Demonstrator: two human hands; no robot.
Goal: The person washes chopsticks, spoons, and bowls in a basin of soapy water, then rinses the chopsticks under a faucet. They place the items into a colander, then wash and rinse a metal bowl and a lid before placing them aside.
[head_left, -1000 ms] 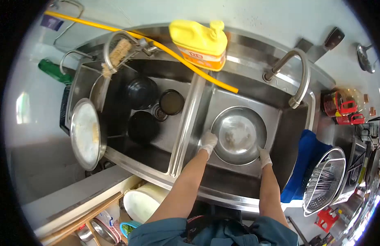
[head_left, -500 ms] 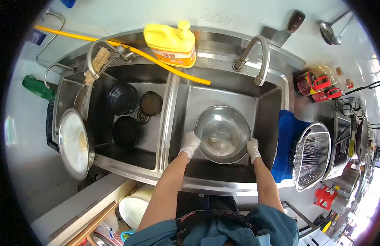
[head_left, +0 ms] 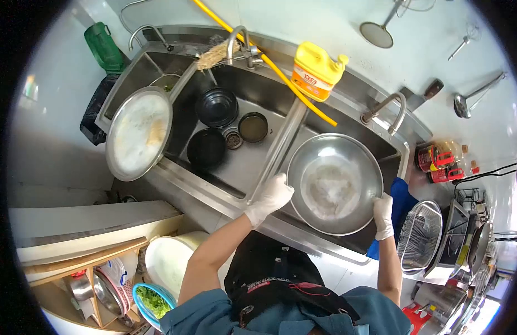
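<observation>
A wide stainless-steel bowl [head_left: 309, 167] hangs over the right-hand sink basin [head_left: 303, 131], with a little cloudy liquid seemingly at its bottom. My left hand [head_left: 272, 196], in a white glove, grips the bowl's left rim. On the lower right of the rim, my gloved right hand [head_left: 383, 216] is closed too. The bowl covers much of the right basin. In the left basin sit dark bowls [head_left: 216, 109], a small dish of brownish liquid [head_left: 253, 127] and a tiny round metal piece [head_left: 233, 139].
A basin of whitish, foamy liquid [head_left: 138, 134] rests on the sink's left end. A yellow detergent jug [head_left: 313, 72], yellow hose [head_left: 281, 70] and faucet [head_left: 401, 111] line the back. To the right are a blue cloth [head_left: 401, 195] and a metal basket [head_left: 420, 234]. Below left stands a white bucket [head_left: 169, 262].
Both hands have raised the bowl from the right basin, so it looks larger and nearer. My view has turned and shifted left, showing more of the shelf and bucket.
</observation>
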